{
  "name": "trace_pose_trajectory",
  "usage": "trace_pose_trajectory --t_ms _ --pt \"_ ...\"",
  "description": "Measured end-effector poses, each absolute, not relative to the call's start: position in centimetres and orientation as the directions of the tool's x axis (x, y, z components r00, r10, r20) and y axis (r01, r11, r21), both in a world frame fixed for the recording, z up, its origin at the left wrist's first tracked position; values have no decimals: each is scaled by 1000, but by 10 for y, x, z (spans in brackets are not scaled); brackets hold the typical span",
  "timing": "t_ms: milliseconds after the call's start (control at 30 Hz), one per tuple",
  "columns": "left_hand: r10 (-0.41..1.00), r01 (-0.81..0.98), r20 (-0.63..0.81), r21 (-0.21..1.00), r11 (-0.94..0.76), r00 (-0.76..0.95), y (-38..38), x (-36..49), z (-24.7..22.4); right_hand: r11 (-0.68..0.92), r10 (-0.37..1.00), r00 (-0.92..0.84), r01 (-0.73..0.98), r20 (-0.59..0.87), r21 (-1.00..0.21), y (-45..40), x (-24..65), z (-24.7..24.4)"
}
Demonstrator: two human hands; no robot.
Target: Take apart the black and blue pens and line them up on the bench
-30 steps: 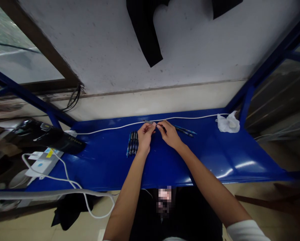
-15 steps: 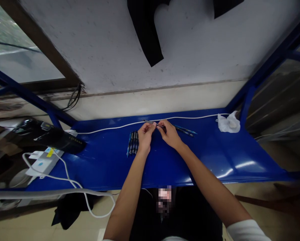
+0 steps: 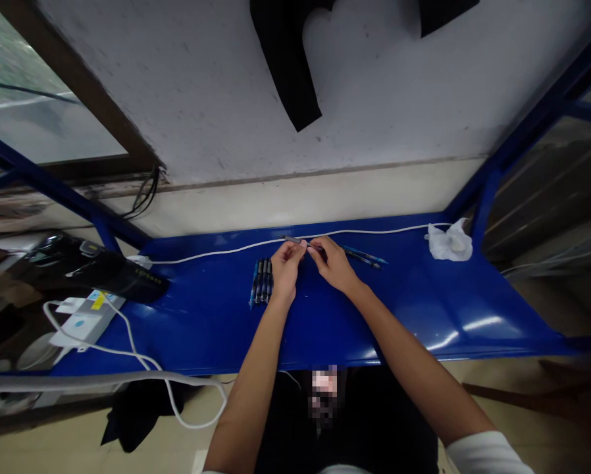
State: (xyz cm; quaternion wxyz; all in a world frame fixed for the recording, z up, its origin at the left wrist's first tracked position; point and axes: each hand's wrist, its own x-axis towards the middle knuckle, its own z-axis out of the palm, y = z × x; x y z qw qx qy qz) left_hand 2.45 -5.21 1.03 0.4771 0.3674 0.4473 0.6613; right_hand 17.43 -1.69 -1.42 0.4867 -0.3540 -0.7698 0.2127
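While a slender pen point(image 3: 291, 239) is held between the left hand point(image 3: 284, 268) and the right hand point(image 3: 335, 264), other pens are laid to either side

Where the two hands are brought almost together, above the far half of the blue table point(image 3: 197, 322), the slender pen is pinched by the thumb and fingers of the left hand, its pointed end left jutting out to the left. Its opposite end is gripped by the fingertips of the right hand, which are drawn narrow around a thin dark length; whether that length is a separate part cannot be told.

Just beside the left hand, a row of pens point(image 3: 262, 282) is set side by side, partly covered by the hand. Beyond the right hand, two more pens point(image 3: 367, 255) are laid at a slant, close to each other. Behind both hands, a white cable point(image 3: 216, 254) is stretched along the table, and near its right end a crumpled white tissue point(image 3: 449, 242) is seen. At the left, a white power strip point(image 3: 84, 324) is partly overhung by a black lettered object point(image 3: 112, 275).
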Motion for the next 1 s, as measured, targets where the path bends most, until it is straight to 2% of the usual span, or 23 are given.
trace_pose_trajectory --t_ms 800,1000 --pt "958 -307 63 939 -152 -280 -52 24 11 668 744 -305 323 595 -670 -19 174 -12" --pt "957 -292 70 944 -155 -281 -53 25 12 630 777 -269 327 569 -705 -19 174 -13"
